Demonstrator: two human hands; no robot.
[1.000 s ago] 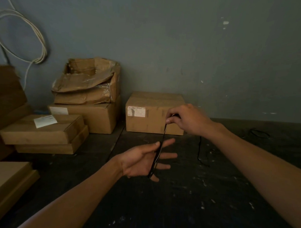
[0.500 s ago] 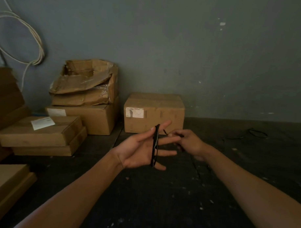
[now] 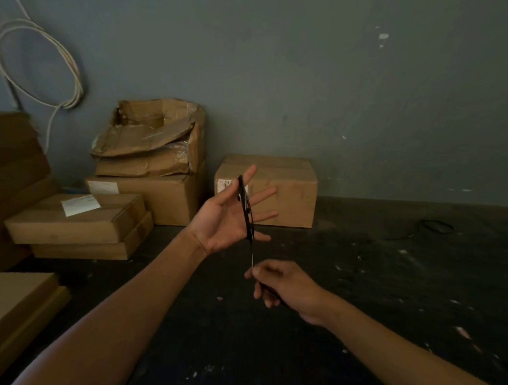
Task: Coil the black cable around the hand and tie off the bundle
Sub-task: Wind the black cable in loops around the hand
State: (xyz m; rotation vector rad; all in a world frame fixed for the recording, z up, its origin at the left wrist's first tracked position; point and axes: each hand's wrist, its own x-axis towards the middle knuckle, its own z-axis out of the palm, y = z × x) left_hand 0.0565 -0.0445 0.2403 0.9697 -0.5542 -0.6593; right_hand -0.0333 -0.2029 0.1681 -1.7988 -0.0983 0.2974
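Observation:
My left hand [image 3: 227,217] is raised palm up with its fingers spread, and the black cable [image 3: 245,209] is looped in several turns across the fingers, from the index fingertip down past the little finger. One strand drops from the loops straight down to my right hand [image 3: 281,287], which pinches it between thumb and forefinger just below the left hand. More black cable [image 3: 431,227] trails on the dark floor at the right.
Cardboard boxes line the grey wall: a sealed one [image 3: 278,190] right behind my left hand, a torn one [image 3: 151,139] stacked on another, flat cartons [image 3: 73,223] at the left. A white cable coil [image 3: 38,66] hangs on the wall. The dark floor [image 3: 359,282] is speckled with white flecks.
My right hand has gone from above the left hand, round behind it, to below it, laying another turn of cable over the fingers. The left hand has risen and tilted up.

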